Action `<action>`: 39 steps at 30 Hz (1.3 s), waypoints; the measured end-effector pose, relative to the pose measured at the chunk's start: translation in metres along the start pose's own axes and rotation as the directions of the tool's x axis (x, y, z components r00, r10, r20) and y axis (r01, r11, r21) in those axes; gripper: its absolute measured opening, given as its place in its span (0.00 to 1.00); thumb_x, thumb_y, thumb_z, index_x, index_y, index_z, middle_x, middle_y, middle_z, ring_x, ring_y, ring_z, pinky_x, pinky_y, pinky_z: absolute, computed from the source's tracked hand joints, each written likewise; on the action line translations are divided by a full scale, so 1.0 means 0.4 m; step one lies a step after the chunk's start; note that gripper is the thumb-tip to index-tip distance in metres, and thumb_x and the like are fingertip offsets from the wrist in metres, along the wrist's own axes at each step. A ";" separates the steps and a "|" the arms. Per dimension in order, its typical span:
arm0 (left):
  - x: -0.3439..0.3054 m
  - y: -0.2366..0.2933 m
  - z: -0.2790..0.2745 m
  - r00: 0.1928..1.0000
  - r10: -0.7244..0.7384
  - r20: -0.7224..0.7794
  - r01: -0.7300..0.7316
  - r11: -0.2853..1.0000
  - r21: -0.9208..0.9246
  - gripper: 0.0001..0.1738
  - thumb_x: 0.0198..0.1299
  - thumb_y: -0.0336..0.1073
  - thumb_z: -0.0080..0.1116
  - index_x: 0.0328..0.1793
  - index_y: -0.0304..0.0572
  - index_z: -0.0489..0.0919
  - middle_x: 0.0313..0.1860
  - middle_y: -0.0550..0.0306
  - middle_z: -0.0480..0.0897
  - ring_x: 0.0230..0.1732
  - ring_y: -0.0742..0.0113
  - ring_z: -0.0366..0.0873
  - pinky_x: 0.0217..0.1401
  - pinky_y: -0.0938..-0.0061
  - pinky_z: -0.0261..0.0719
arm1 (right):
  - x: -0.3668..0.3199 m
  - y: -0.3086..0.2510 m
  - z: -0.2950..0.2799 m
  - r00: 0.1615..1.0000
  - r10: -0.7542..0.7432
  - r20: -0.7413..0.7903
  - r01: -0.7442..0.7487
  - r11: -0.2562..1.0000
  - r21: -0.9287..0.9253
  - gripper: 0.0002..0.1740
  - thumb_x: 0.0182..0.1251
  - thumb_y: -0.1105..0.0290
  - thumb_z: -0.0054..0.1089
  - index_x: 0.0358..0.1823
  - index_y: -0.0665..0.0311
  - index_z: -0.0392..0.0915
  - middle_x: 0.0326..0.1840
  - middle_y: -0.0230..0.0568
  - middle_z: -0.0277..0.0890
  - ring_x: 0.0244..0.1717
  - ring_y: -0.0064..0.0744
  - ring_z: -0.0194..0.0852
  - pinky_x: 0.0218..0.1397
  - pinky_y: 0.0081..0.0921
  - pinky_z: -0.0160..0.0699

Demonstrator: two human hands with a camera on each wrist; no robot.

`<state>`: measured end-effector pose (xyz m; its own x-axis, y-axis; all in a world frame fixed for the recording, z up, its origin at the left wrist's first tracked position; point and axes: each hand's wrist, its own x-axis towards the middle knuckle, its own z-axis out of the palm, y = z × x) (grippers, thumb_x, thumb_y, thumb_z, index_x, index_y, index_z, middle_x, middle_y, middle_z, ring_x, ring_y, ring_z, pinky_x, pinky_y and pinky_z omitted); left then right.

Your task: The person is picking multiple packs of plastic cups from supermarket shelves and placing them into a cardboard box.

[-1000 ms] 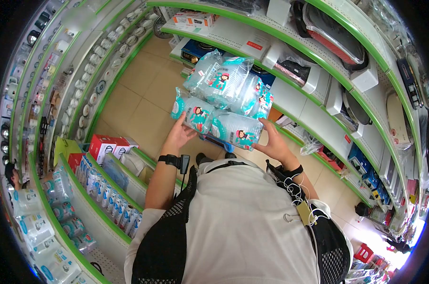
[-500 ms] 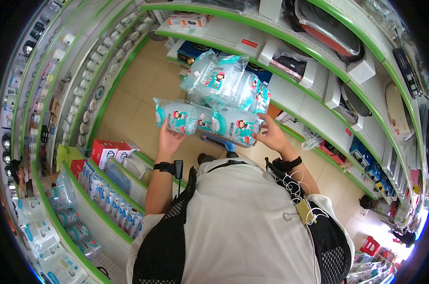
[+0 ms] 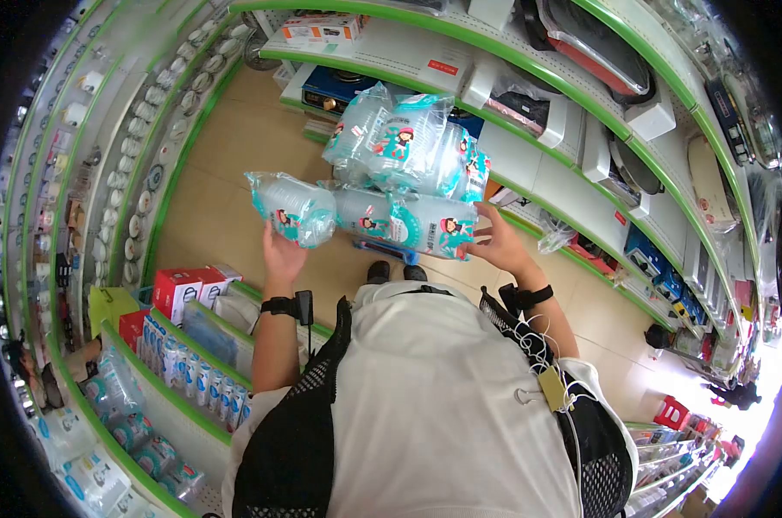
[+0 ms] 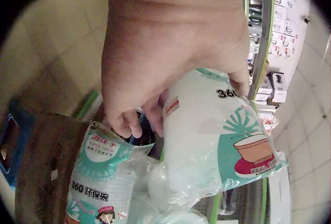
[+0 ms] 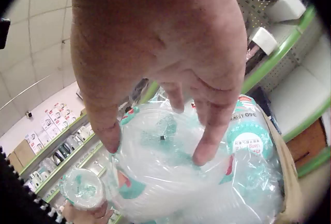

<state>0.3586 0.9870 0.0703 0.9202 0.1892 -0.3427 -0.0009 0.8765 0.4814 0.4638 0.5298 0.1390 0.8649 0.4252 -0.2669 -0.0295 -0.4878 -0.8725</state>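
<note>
My left hand point(image 3: 283, 257) grips a clear-wrapped pack of plastic bowls point(image 3: 294, 210) from below in the head view, out to the left of the pile. Its turquoise wrapper point(image 4: 222, 136) with a printed bowl shows close up in the left wrist view. My right hand point(image 3: 500, 243) holds the right end of another bowl pack point(image 3: 434, 226). In the right wrist view, the fingers point(image 5: 209, 136) spread round that pack's rounded end. More bowl packs point(image 3: 404, 142) lie heaped just behind, in a brown cardboard box point(image 4: 49, 157) whose side shows in the left wrist view.
A blue frame point(image 3: 389, 251) stands beneath the box. Green-edged shelves point(image 3: 529, 155) with pans and stoves run along the right. Shelves of dishes point(image 3: 145, 155) line the left, and a low rack with red boxes point(image 3: 183, 289) is near my left arm.
My left hand has moved left, drawing its bowl pack away from the row. My right hand stays at the right end of the other pack.
</note>
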 end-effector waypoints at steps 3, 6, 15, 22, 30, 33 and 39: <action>0.028 0.045 -0.017 0.999 0.027 0.041 -0.028 1.000 0.010 0.37 0.73 0.62 0.48 0.83 0.57 0.62 0.81 0.56 0.65 0.82 0.50 0.60 0.85 0.43 0.51 | -0.001 -0.009 0.024 0.999 0.020 0.029 -0.024 0.990 0.139 0.55 0.53 0.65 0.82 0.79 0.62 0.56 0.74 0.56 0.66 0.58 0.46 0.81 0.56 0.36 0.89; 0.046 0.090 -0.002 0.994 -0.040 0.104 0.047 0.997 -0.065 0.37 0.75 0.59 0.47 0.83 0.52 0.60 0.82 0.55 0.65 0.81 0.50 0.61 0.84 0.44 0.54 | 0.009 -0.055 0.084 0.999 0.039 0.022 -0.042 0.984 0.172 0.55 0.54 0.65 0.81 0.80 0.62 0.56 0.75 0.56 0.64 0.64 0.47 0.78 0.57 0.38 0.88; 0.137 0.091 -0.087 0.929 -0.297 0.221 0.305 0.952 -0.004 0.38 0.75 0.63 0.43 0.83 0.51 0.62 0.80 0.54 0.68 0.79 0.48 0.63 0.81 0.43 0.58 | 0.095 -0.019 0.245 0.996 0.059 -0.070 -0.041 0.971 0.235 0.53 0.62 0.69 0.76 0.84 0.59 0.50 0.80 0.59 0.58 0.72 0.52 0.71 0.66 0.42 0.81; 0.137 0.056 -0.048 0.869 -0.439 0.227 0.434 0.898 0.077 0.39 0.73 0.62 0.49 0.82 0.49 0.63 0.78 0.52 0.70 0.77 0.46 0.66 0.79 0.43 0.62 | 0.075 -0.025 0.290 0.987 0.071 -0.143 -0.039 0.976 0.214 0.41 0.65 0.63 0.74 0.75 0.63 0.63 0.71 0.52 0.70 0.65 0.47 0.78 0.63 0.38 0.83; 0.154 0.057 0.004 0.829 -0.454 0.327 0.435 0.891 0.134 0.41 0.71 0.60 0.55 0.81 0.43 0.63 0.78 0.49 0.70 0.77 0.45 0.66 0.80 0.44 0.63 | 0.088 -0.059 0.297 0.978 0.104 -0.182 -0.090 0.993 0.082 0.29 0.69 0.60 0.71 0.66 0.67 0.73 0.61 0.45 0.80 0.58 0.39 0.82 0.55 0.34 0.84; 0.164 0.060 0.013 0.845 -0.424 0.325 0.392 0.906 0.163 0.42 0.70 0.59 0.56 0.81 0.41 0.62 0.78 0.48 0.69 0.77 0.45 0.67 0.80 0.44 0.63 | 0.103 -0.048 0.290 0.983 0.114 -0.145 -0.100 0.990 0.100 0.31 0.68 0.57 0.72 0.64 0.67 0.74 0.60 0.47 0.80 0.56 0.41 0.83 0.55 0.35 0.84; 0.159 0.062 -0.012 0.864 -0.426 0.269 0.404 0.905 0.137 0.42 0.71 0.58 0.55 0.82 0.41 0.60 0.79 0.48 0.68 0.78 0.45 0.65 0.81 0.45 0.61 | 0.079 -0.092 0.275 0.992 0.035 -0.119 -0.043 0.997 -0.063 0.40 0.60 0.51 0.77 0.67 0.65 0.72 0.66 0.52 0.74 0.59 0.49 0.82 0.58 0.40 0.83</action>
<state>0.4152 1.0230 0.0566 0.9005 -0.3290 -0.2844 0.4242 0.8085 0.4079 0.4371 0.6451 0.1175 0.9166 0.3142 -0.2471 -0.0350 -0.5528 -0.8326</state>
